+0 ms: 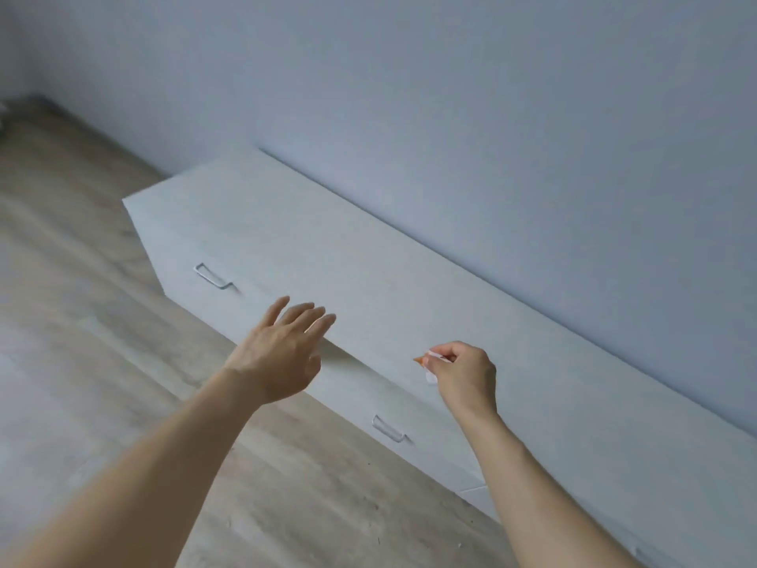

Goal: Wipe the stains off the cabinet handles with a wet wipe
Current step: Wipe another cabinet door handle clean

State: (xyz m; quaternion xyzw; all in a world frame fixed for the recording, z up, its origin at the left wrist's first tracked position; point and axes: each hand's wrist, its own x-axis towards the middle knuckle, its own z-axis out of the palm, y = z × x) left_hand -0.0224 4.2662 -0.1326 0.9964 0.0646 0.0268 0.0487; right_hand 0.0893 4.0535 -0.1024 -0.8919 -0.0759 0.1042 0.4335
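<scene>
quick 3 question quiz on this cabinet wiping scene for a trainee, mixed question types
1. True or false: the left hand holds the wipe.
2. How many handles show clearly on the cabinet front?
3. The right hand pinches: A) a spray bottle B) a small white item with an orange tip C) nothing

Key
1. False; its fingers are spread and it holds nothing.
2. Two: the far handle and the near handle.
3. B
</scene>
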